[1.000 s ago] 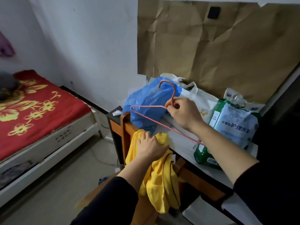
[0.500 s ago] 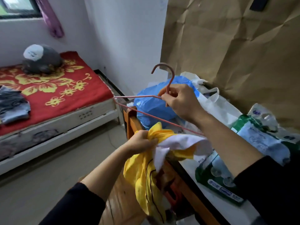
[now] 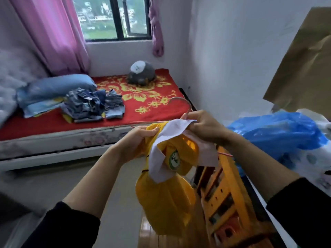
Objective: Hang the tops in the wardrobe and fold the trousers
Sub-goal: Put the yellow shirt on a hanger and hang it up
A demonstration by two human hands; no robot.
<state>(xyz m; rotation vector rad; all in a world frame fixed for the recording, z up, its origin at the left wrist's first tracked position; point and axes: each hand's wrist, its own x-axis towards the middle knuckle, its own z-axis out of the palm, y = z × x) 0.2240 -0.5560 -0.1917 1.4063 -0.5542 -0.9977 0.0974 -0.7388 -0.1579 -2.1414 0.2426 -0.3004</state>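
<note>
A yellow top with a white collar [image 3: 166,194] hangs in front of me over a wooden chair. My left hand [image 3: 138,142] grips its yellow fabric at the neck. My right hand [image 3: 202,126] holds a pink wire hanger [image 3: 180,101] by the base of its hook, right at the collar; one hanger arm sticks out to the left, the other end shows at the lower right. A heap of blue denim trousers and clothes [image 3: 91,104] lies on the bed. No wardrobe is in view.
The bed with a red flowered cover [image 3: 157,101] fills the left, with a blue pillow [image 3: 57,86] and a grey round cushion [image 3: 141,73]. An orange wooden chair [image 3: 227,190] stands below the top. A blue plastic bag [image 3: 279,133] lies on the table at right.
The view has swung left toward the bed and window. Both hands have lifted the yellow top off the chair, and the hanger has come against its collar.
</note>
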